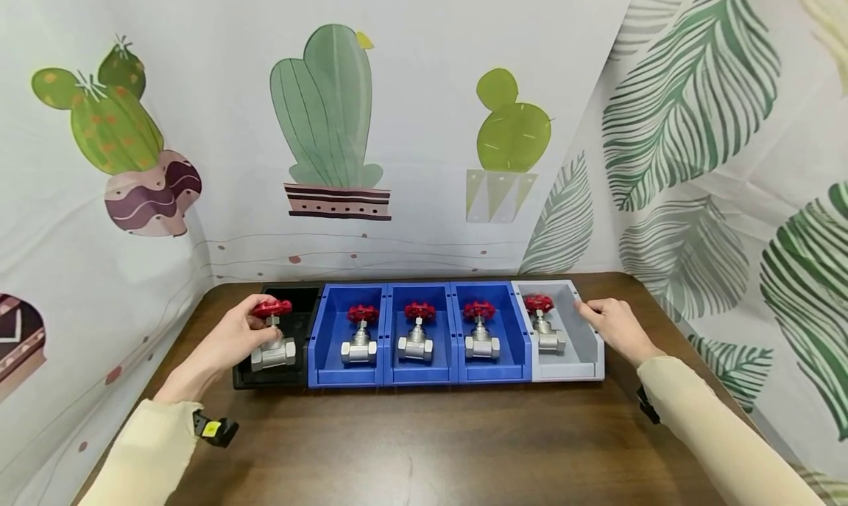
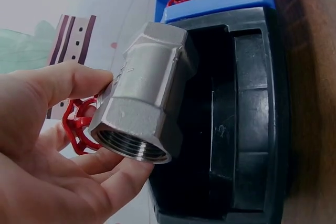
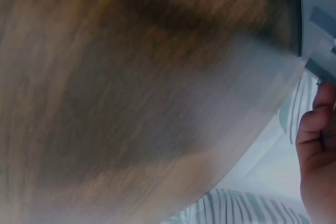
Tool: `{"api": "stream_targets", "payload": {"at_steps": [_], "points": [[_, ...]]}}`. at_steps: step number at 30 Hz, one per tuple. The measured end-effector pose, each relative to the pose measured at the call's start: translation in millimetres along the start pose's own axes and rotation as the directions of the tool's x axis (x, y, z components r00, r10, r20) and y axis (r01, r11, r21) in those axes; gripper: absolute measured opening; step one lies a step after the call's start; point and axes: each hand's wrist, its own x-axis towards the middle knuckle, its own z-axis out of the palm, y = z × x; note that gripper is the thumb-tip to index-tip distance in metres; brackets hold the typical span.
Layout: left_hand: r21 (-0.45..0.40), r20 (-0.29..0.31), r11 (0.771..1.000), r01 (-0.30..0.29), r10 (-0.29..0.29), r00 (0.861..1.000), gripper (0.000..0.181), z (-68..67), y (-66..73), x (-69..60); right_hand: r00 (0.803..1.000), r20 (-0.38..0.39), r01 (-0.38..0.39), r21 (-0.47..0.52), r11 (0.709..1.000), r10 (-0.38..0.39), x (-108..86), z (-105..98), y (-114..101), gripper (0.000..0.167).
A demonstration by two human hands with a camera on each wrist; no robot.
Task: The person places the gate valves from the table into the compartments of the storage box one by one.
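Note:
My left hand [image 1: 232, 336] grips a silver gate valve with a red handwheel [image 1: 273, 353] at the black bin [image 1: 301, 305]. In the left wrist view the thumb and fingers hold the valve [image 2: 142, 82] around its neck and wheel, its threaded opening facing the camera. At the other end of the row, my right hand [image 1: 616, 325] holds the right wall of the grey bin [image 1: 583, 351]. Only the edge of that hand [image 3: 317, 145] shows in the right wrist view. Inside the grey bin lies another valve [image 1: 548, 336], tilted against the left wall.
Three blue bins [image 1: 420, 373] stand between the black and grey ones, each with a valve [image 1: 415, 344] in it. The row sits on a brown wooden table [image 1: 411, 447], close to a printed cloth [image 1: 424, 248] hanging behind.

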Motion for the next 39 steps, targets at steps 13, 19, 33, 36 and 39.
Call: {"api": "stream_targets", "payload": {"at_steps": [13, 19, 33, 36, 39], "points": [[0.05, 0.056, 0.998, 0.04, -0.043, 0.998, 0.052, 11.5, 4.7, 30.9, 1.0, -0.003, -0.02, 0.009, 1.0, 0.02, -2.7, -2, 2, 0.053], [0.114, 0.053, 0.991, 0.064, -0.071, 0.996, 0.051, 14.5, 3.7, 36.8, 1.0, -0.001, -0.014, 0.009, 1.0, 0.014, -2.5, -2, 4, 0.052], [0.186, 0.056, 0.98, 0.076, -0.088, 0.995, 0.049, 16.4, -10.6, 43.6, 1.0, -0.002, -0.03, 0.013, 0.999, 0.03, -1.1, 1, 0, 0.053], [0.209, 0.064, 0.975, 0.078, -0.093, 0.994, 0.049, 16.4, -13.4, 44.9, 0.999, 0.004, -0.032, 0.013, 0.999, 0.032, -1.1, 1, 0, 0.053], [0.238, 0.07, 0.968, 0.08, -0.1, 0.993, 0.049, 17.2, -14.5, 46.4, 0.999, -0.004, -0.034, 0.014, 0.999, 0.034, -1.1, 1, -1, 0.053]]}}
